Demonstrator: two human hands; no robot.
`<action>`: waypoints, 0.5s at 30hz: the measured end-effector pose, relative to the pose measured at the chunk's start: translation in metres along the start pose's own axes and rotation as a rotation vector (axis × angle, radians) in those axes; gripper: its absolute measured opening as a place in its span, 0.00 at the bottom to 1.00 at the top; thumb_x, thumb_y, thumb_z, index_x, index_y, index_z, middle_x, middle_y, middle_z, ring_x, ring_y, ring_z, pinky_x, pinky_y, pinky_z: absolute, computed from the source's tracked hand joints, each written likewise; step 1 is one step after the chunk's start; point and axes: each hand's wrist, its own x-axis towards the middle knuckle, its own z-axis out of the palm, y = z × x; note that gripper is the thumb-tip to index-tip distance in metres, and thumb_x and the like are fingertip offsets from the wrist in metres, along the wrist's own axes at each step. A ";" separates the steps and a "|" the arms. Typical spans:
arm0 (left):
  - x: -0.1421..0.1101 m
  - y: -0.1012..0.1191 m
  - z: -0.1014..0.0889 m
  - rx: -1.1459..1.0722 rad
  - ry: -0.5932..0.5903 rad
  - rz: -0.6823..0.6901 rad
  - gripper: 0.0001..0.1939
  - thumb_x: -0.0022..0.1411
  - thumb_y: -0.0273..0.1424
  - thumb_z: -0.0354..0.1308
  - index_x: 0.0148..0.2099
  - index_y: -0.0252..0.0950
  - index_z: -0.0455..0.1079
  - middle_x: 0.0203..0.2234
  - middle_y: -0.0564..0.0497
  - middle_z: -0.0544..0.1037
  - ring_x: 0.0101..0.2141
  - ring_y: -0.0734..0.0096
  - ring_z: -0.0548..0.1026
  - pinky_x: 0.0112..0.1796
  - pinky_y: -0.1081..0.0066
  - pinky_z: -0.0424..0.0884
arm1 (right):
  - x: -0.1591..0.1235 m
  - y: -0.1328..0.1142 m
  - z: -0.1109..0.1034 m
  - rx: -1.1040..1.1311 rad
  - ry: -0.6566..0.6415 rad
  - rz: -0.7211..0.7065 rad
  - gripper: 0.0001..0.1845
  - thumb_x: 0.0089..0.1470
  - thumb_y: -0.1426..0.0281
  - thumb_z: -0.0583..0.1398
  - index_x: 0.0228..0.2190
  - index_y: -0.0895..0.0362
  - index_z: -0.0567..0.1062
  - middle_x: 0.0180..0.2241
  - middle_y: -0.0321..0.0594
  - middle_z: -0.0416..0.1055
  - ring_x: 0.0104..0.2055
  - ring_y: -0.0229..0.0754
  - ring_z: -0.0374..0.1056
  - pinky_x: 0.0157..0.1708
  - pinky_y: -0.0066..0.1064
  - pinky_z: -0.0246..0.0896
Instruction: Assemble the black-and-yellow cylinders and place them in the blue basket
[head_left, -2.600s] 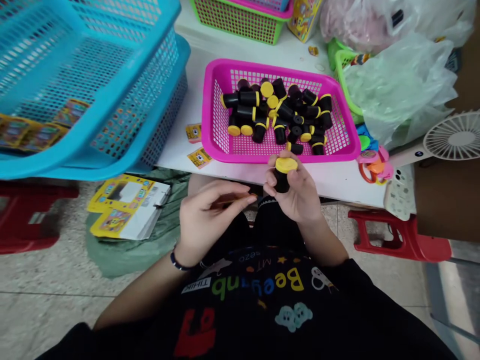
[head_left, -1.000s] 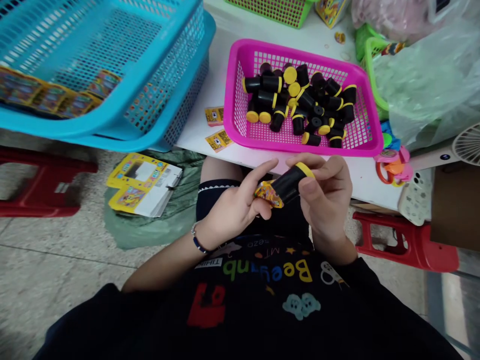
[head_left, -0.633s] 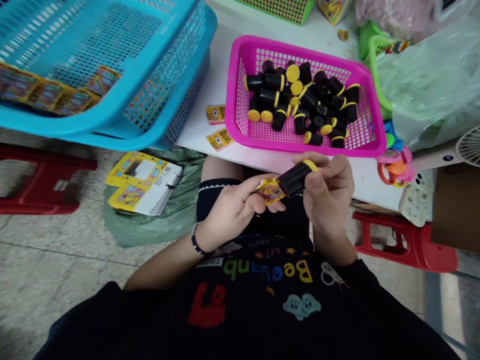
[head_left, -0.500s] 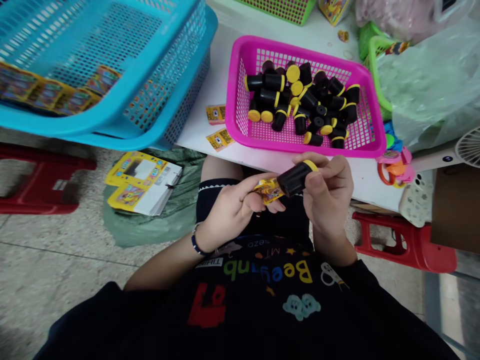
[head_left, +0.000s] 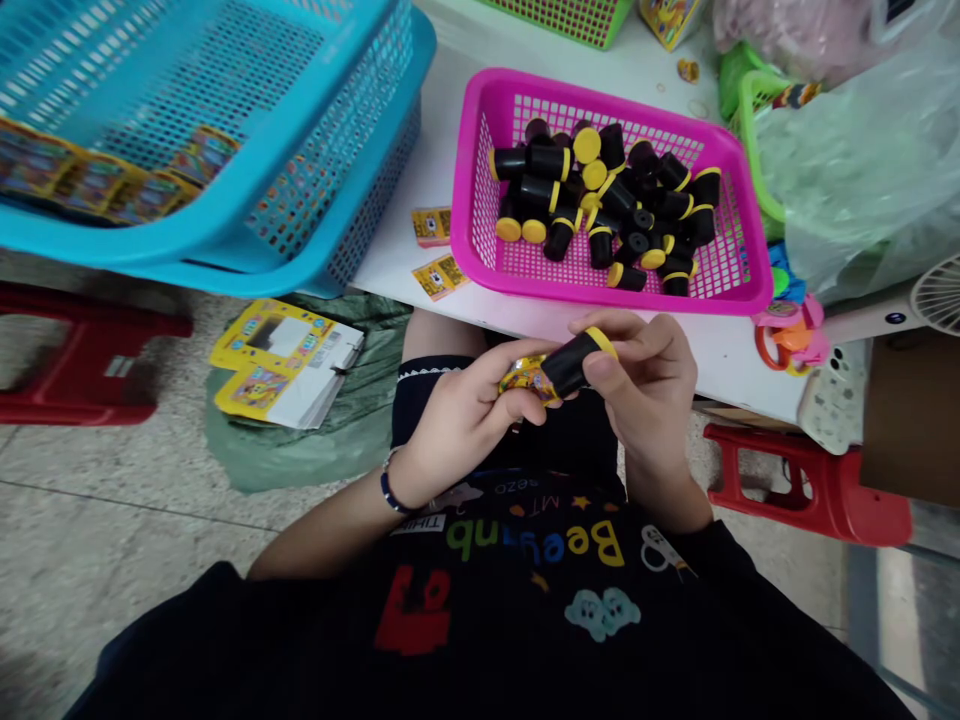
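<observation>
Between thumb and fingers my right hand holds a small black canister with a yellow cap. The canister is tilted, its cap end up and to the right. My left hand grips a small yellow printed packet, which meets the canister's black lower end; whether the canister is inside it I cannot tell. Both hands are above my lap, just off the table's front edge. A pink basket beyond them bears several like black canisters with yellow caps.
Stacked blue baskets at the left hold yellow printed packets. Two yellow cards lie beside the pink basket. Folded yellow boxes rest at lower left. Plastic bags, a handheld fan and a phone are at right.
My hands have come together from being apart, and the packet has come into view against the canister's lower end. Lately the canister has shifted slightly left into the packet's edge.
</observation>
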 end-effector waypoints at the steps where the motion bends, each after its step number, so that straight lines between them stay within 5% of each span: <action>1: 0.000 0.002 0.000 -0.002 0.011 -0.010 0.34 0.68 0.60 0.59 0.58 0.37 0.79 0.47 0.47 0.87 0.43 0.61 0.86 0.45 0.71 0.81 | -0.001 -0.001 0.000 -0.020 0.002 -0.002 0.15 0.56 0.65 0.73 0.31 0.49 0.71 0.41 0.31 0.83 0.46 0.39 0.82 0.46 0.36 0.81; 8: -0.001 0.008 0.005 -0.039 0.081 -0.032 0.27 0.66 0.55 0.66 0.54 0.39 0.81 0.45 0.48 0.88 0.40 0.63 0.86 0.44 0.71 0.82 | -0.005 0.003 0.003 -0.013 0.002 -0.060 0.17 0.55 0.66 0.74 0.30 0.49 0.71 0.43 0.31 0.83 0.47 0.39 0.82 0.45 0.35 0.81; 15: -0.006 0.014 0.002 -0.029 0.167 -0.026 0.25 0.59 0.56 0.72 0.47 0.41 0.86 0.34 0.51 0.89 0.27 0.64 0.84 0.31 0.68 0.83 | -0.010 0.010 0.007 0.041 -0.021 -0.048 0.18 0.55 0.64 0.74 0.31 0.49 0.69 0.43 0.29 0.83 0.46 0.38 0.82 0.42 0.33 0.82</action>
